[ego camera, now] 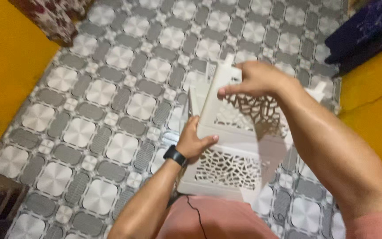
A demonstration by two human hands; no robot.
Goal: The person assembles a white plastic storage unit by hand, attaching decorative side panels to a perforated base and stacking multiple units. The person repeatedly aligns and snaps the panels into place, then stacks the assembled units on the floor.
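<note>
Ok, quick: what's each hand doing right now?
Left hand: closed on the white lattice rack, gripping its corner.
Right hand: closed on the white post.

No packages, labels, signs or screens are seen anywhere in the frame, from the upper left to the lower right.
</note>
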